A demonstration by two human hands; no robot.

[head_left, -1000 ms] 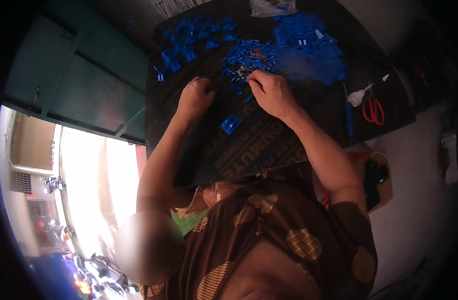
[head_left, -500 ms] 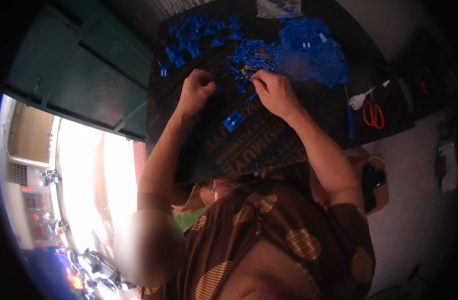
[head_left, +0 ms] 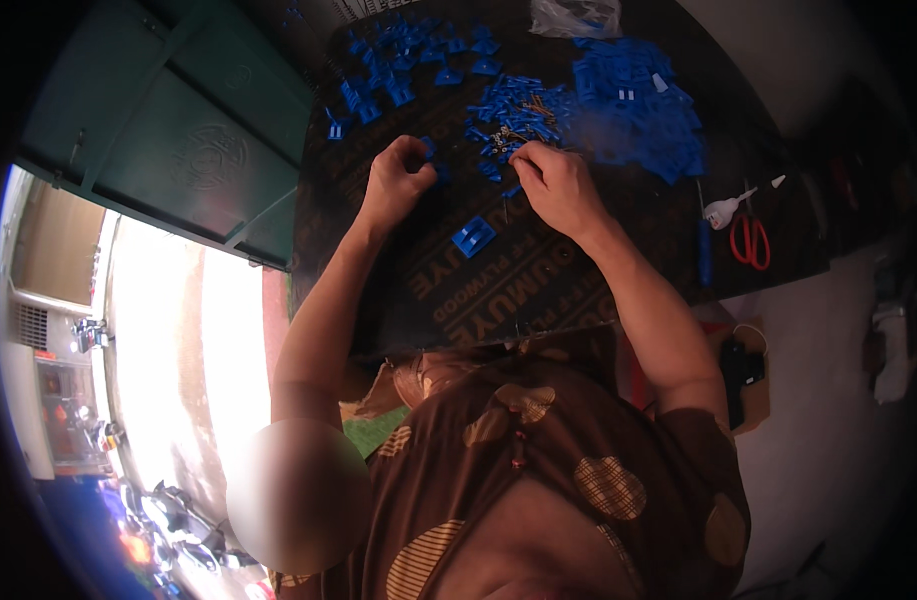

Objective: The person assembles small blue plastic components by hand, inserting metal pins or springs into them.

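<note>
Curled into a loose fist, the left hand (head_left: 398,183) pinches a small blue plastic piece (head_left: 428,147) at its fingertips, lifted just clear of the dark board (head_left: 398,290) that serves as a worktop. Near it, the right hand (head_left: 556,185) has its fingers drawn narrow and pressed down at the near edge of a middle heap of blue parts and small metal screws (head_left: 513,115); whether it already holds one of them I cannot tell, since the knuckles hide the tips.

Both hands seem to work close together so that a picked part need travel only a short way. One larger blue clip (head_left: 473,237) lies alone between the hands and the board's near edge, apart from the heaps, perhaps set aside.

Further out, the stock looks sorted: scattered blue pieces (head_left: 388,70) toward the far left corner and a dense pile of blue clips (head_left: 638,105) toward the far right. Red-handled scissors (head_left: 749,240) and a blue-handled tool (head_left: 705,250) rest by the right edge, out of the hands' way.

Open board remains along the near edge, giving the forearms room. Beyond the left edge stands a green metal door (head_left: 168,130).
</note>
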